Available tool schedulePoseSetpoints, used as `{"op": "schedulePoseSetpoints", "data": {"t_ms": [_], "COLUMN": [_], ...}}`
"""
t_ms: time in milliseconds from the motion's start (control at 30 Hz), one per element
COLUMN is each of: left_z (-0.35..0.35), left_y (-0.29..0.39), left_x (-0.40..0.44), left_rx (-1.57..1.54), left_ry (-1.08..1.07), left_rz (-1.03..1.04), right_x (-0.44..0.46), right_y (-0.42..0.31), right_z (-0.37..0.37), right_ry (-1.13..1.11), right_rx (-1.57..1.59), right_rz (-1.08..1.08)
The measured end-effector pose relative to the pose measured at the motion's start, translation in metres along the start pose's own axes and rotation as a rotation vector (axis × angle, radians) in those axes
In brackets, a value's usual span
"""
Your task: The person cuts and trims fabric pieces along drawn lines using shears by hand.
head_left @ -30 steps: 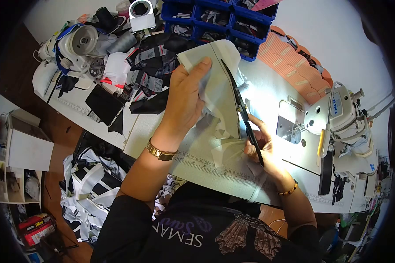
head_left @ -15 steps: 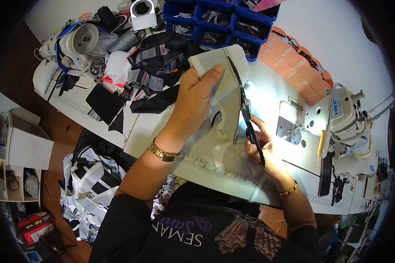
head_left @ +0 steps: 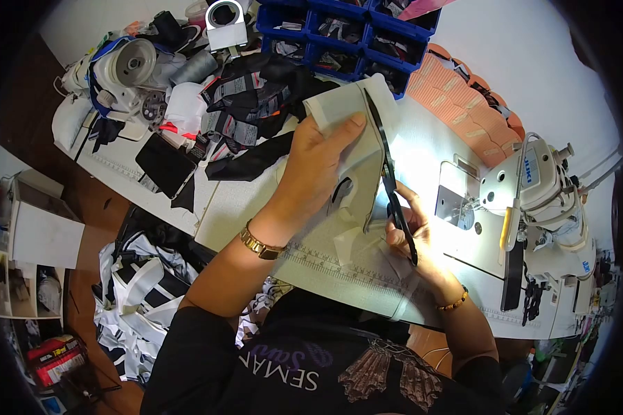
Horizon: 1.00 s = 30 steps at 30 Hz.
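My left hand [head_left: 317, 160] is closed on a pale grey-white piece of fabric [head_left: 340, 104], its thumb pressed on the upper face. The cloth is held up above the table and hangs down toward the ruler marks. My right hand [head_left: 417, 225] grips black scissors [head_left: 389, 166] by the handles, with some of its fingers hidden behind them. Their long blades point away from me and lie along the fabric's right edge. I cannot tell whether the blades are apart.
A sewing machine [head_left: 526, 180] stands at the right, its lamp lighting the white table [head_left: 246, 200]. Blue bins [head_left: 336, 31] and a peach pocket organizer [head_left: 464, 100] line the back. At the left are a phone [head_left: 165, 164], dark labelled fabric pieces [head_left: 246, 114] and another machine [head_left: 128, 69].
My left hand and the fabric have shifted slightly to the right and toward me. The scissor tips have moved a little to the right, while my right hand stays almost in place.
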<state>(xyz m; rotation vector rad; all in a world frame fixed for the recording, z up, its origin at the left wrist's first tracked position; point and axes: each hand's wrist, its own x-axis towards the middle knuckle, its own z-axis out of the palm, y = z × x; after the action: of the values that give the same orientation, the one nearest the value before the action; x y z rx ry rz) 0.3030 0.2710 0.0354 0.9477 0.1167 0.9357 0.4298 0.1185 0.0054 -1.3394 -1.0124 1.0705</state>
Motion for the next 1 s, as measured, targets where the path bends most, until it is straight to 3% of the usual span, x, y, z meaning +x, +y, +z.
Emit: {"op": "schedulePoseSetpoints", "data": {"t_ms": [167,633,1000], "left_z": [-0.0059,-0.0049,-0.004], "left_y": [0.0148,0.0111,0.0075], "left_x": [0.0033,0.0012,-0.001], "left_rx": [-0.165,-0.06,0.115], "left_ry": [0.033,-0.018,0.005], "left_rz": [0.005,0.009,0.03], "right_x": [0.0001,-0.0003,0.0013], "right_y": [0.0021,0.0033,-0.0013], "right_z": [0.0004,-0.0034,-0.0028], "right_ry": [-0.045,0.007,0.001], "right_rx": [-0.009,-0.158,-0.075], "right_rz": [-0.011,-0.01,-0.064]}}
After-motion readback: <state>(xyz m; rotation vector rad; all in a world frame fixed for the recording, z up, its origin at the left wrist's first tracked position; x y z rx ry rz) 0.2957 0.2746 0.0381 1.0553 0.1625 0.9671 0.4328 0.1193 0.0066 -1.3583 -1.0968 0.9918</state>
